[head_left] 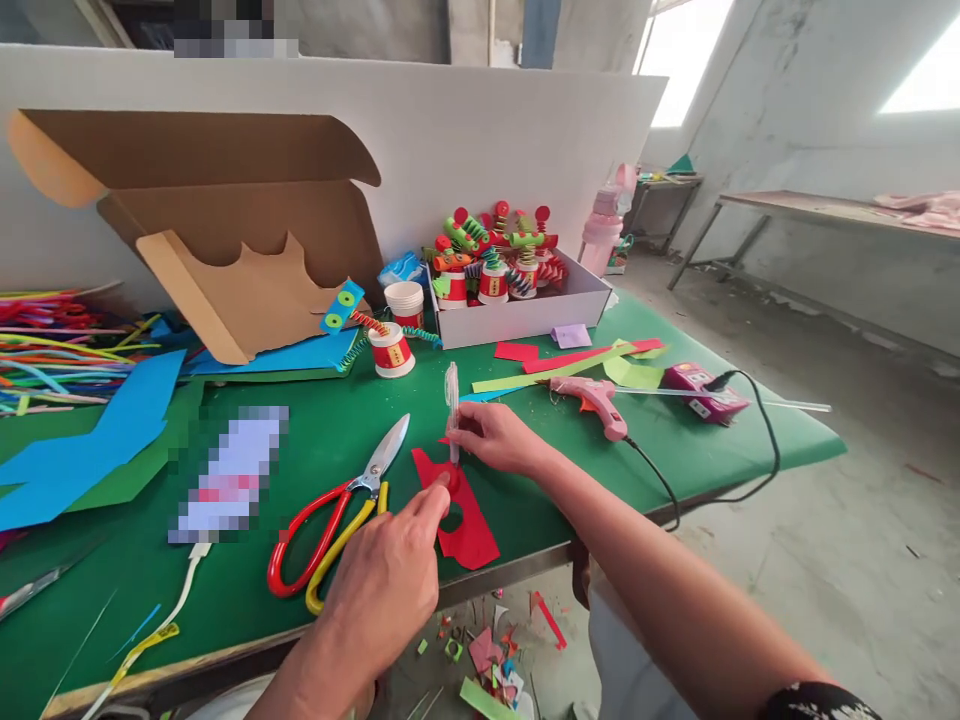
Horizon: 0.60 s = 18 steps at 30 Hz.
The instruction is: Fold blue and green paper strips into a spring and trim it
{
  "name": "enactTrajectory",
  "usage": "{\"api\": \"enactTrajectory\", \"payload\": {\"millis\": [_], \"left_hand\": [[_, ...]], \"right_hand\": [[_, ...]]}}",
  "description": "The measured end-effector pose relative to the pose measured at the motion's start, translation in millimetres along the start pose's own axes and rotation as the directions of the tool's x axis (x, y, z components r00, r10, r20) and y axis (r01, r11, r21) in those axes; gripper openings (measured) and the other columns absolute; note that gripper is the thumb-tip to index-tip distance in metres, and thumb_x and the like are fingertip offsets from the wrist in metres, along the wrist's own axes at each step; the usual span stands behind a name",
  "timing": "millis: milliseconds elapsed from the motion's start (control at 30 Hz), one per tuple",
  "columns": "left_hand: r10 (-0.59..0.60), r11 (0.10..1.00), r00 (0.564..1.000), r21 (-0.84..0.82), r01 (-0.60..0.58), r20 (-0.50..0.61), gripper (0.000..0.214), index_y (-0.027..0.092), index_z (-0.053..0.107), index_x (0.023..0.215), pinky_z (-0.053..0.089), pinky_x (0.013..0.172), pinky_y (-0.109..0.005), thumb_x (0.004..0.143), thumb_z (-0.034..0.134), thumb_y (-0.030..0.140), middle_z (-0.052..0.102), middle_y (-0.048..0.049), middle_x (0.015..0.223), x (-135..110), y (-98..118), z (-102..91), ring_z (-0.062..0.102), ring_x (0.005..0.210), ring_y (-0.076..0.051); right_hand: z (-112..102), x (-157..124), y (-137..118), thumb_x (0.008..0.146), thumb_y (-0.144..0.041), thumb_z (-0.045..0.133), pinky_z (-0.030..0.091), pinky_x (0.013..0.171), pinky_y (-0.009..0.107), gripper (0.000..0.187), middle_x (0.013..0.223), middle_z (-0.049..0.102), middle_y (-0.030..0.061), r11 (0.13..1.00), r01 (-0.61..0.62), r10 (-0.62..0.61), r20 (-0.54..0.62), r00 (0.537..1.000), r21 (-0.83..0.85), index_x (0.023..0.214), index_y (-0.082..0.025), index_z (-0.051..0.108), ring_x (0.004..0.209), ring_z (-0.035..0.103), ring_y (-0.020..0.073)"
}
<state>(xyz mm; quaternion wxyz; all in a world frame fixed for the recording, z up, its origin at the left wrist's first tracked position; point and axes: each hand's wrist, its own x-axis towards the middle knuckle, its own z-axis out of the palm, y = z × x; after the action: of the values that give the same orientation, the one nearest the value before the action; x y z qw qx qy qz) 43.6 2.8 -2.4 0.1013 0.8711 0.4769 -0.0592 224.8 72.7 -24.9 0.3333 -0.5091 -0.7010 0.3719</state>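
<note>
My right hand is closed around a clear pen, held upright with its lower end on a red sheet of paper. This irregular offcut lies near the table's front edge and has a round hole cut through it. My left hand is closed, its index fingertip pressing on the paper beside the pen tip, where a small red round piece partly shows. Left of the paper lie large scissors with red and yellow handles, blades apart, close to my left hand.
A pink glue gun with a cord lies right, near paper strips. Behind are a white box of paper-cup figures, another cup figure and an open cardboard box. A blurred phone-like object lies left.
</note>
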Motion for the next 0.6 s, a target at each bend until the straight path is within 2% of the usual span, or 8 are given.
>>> {"api": "enactTrajectory", "payload": {"millis": [200,333,600], "left_hand": [[-0.027,1.000,1.000,-0.015,0.027,-0.014,0.048,0.024,0.051,0.117,0.048,0.073,-0.031,0.078,0.035,0.001,0.067,-0.0062,0.118,0.2,0.1,-2.1,0.068,0.095,-0.023],[-0.040,0.999,0.999,-0.016,0.040,-0.018,0.044,0.024,0.052,0.113,0.047,0.072,-0.029,0.078,0.036,0.002,0.069,-0.0060,0.113,0.4,2.5,-4.4,0.068,0.094,-0.022],[-0.069,0.996,0.998,0.060,0.070,-0.014,0.044,0.023,0.048,0.118,0.047,0.070,-0.028,0.079,0.037,0.004,0.071,-0.0077,0.105,-0.2,7.5,-9.0,0.069,0.094,-0.021]], "right_hand": [[2.2,-18.2,-3.7,0.080,-0.011,0.061,0.036,0.057,0.022,0.014,0.059,0.058,-0.0047,0.998,-0.060,0.062,-0.133,0.989,0.023,0.069,-0.017,0.055,0.055,0.048,0.0096],[4.9,-27.9,-3.1,0.078,-0.011,0.064,0.036,0.056,0.022,0.011,0.058,0.058,-0.0041,0.998,-0.052,0.056,-0.198,0.979,0.023,0.070,-0.016,0.058,0.055,0.049,0.0095],[6.0,-39.8,0.8,0.074,-0.017,0.069,0.033,0.050,0.022,0.017,0.052,0.054,-0.0039,0.999,-0.046,0.039,-0.249,0.968,-0.023,0.061,-0.016,0.058,0.050,0.047,0.0089]]}}
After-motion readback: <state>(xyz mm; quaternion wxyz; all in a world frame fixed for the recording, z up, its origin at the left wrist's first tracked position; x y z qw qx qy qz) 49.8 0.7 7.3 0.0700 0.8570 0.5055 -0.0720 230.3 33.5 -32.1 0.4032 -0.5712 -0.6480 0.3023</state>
